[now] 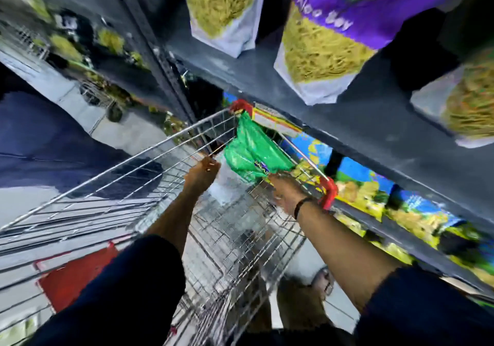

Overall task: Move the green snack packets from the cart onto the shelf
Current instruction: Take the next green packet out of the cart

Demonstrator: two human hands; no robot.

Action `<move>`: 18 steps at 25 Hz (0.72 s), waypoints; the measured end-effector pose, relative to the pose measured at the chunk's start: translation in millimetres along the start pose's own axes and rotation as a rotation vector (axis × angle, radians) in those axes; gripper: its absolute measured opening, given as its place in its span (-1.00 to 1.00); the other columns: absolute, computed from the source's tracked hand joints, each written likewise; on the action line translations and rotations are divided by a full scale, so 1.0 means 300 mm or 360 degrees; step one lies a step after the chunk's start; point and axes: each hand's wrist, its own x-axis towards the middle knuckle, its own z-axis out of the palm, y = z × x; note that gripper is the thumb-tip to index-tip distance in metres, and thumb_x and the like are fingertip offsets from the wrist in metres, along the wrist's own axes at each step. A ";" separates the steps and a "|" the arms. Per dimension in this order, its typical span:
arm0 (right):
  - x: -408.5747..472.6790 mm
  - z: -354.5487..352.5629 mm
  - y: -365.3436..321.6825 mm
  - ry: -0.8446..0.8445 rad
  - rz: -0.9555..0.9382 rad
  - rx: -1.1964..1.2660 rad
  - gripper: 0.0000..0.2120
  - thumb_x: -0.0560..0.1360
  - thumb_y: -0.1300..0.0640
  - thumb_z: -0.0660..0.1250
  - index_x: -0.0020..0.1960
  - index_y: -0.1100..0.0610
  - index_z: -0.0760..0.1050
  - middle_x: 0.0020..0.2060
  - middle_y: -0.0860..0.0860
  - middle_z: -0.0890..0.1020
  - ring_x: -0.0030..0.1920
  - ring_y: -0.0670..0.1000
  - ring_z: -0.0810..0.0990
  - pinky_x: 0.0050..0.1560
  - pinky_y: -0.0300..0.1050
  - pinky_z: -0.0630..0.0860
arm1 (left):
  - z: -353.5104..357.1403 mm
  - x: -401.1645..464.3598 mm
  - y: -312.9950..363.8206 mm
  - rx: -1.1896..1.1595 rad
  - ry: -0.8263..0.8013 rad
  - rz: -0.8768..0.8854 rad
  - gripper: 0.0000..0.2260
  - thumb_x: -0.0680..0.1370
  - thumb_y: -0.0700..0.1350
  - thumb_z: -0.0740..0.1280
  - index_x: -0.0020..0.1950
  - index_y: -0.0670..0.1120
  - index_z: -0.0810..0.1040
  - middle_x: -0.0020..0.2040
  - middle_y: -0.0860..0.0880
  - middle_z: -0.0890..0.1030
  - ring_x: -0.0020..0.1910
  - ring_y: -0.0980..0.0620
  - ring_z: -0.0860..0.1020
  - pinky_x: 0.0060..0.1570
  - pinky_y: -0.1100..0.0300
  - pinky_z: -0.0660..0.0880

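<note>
Green packets are held at the far end of the cart, below the shelf. Right hand is pinched on their near edge; left hand's grip cannot be told. Judged light, soft, slippery; best taken at the seams.

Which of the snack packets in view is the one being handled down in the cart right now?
The green packet at the cart's far end, between both hands; the purple-and-white packets stand on the shelf above, untouched.
</note>
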 end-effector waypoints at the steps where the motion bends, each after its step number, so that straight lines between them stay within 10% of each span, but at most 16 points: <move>1: 0.052 0.023 0.009 0.0014 0.0058 0.0002 -0.94 0.55 0.05 0.19 0.00 0.01 0.38 -0.13 -0.07 0.44 -0.24 -0.10 0.55 -0.26 -0.19 0.45 | 0.003 0.030 -0.016 0.0097 -0.0060 -0.0019 -0.43 0.36 0.25 0.16 0.05 -0.20 0.53 0.06 -0.33 0.61 0.06 -0.26 0.57 0.10 -0.06 0.50; 7: 0.268 0.091 0.035 -0.0001 0.0118 0.0153 -0.65 0.50 -0.04 0.26 0.25 0.03 0.39 0.30 0.01 0.47 0.19 0.02 0.43 0.00 -0.01 0.42 | 0.073 0.208 -0.037 -0.0038 -0.0227 0.0058 -0.69 0.58 -0.12 0.14 0.32 -0.14 0.35 -0.15 -0.17 0.59 -0.31 -0.05 0.47 -0.37 0.27 0.42; 11: 0.283 0.134 0.093 -0.0033 0.0074 0.0473 -0.88 0.56 0.06 0.17 0.06 0.04 0.42 0.01 0.03 0.55 -0.10 0.04 0.54 -0.19 -0.03 0.48 | 0.121 0.236 -0.109 -0.0087 -0.0175 -0.0020 -0.70 0.58 -0.10 0.15 0.27 -0.19 0.36 -0.26 -0.14 0.52 -0.32 -0.07 0.48 -0.35 0.22 0.41; 18: -0.030 0.139 0.100 -0.0073 -0.0308 0.0120 -0.69 0.55 0.25 0.18 0.29 0.21 0.35 0.21 0.10 0.52 0.13 0.05 0.53 0.15 0.18 0.53 | 0.003 -0.142 -0.132 -0.0678 -0.0270 0.0117 -0.67 0.52 -0.30 0.18 0.27 -0.11 0.29 -0.17 0.02 0.48 -0.41 0.31 0.50 -0.43 0.40 0.48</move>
